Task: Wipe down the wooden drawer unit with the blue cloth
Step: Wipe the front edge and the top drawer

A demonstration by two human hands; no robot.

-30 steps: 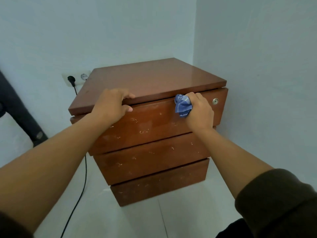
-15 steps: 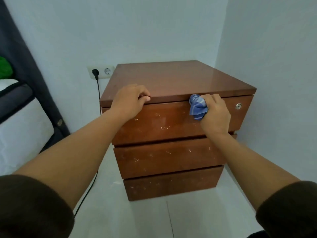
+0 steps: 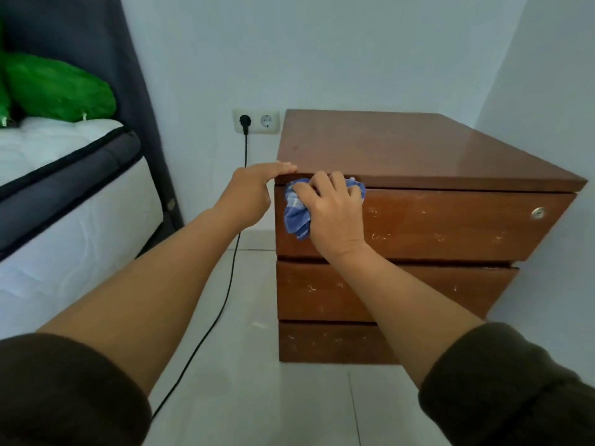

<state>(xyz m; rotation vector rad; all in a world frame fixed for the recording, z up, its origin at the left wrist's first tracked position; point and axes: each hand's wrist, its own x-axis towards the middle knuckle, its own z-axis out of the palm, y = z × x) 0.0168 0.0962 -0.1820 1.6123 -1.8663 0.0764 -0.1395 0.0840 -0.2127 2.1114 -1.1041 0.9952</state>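
We see the wooden drawer unit point(image 3: 418, 220) standing on a pale tiled floor point(image 3: 251, 381) in the corner of a room, its right side close to one wall and its back toward the other. It has three drawer fronts stacked under a glossy top, and the fronts are flecked with small pale marks. A round metal lock point(image 3: 538, 212) sits near the right end of the top drawer.

Our right hand point(image 3: 331, 214) presses the blue cloth point(image 3: 296, 217) against the upper left corner of the top drawer front, just under the lip of the top. The fingers are curled over the bunched cloth and grip it, with a fold of it (blue with pale stripes) hanging out to the left of the palm.

Our left hand point(image 3: 251, 194) rests at the front left corner of the unit, fingers laid flat along the edge of the top, gripping nothing. Both forearms are bare, with dark sleeves pushed up.

To the left, a black cable point(image 3: 225, 300) runs from a plug in the wall socket point(image 3: 256, 121) down across the floor. Farther left stands a bed with a white mattress point(image 3: 64, 188) and a green pillow point(image 3: 54, 88).
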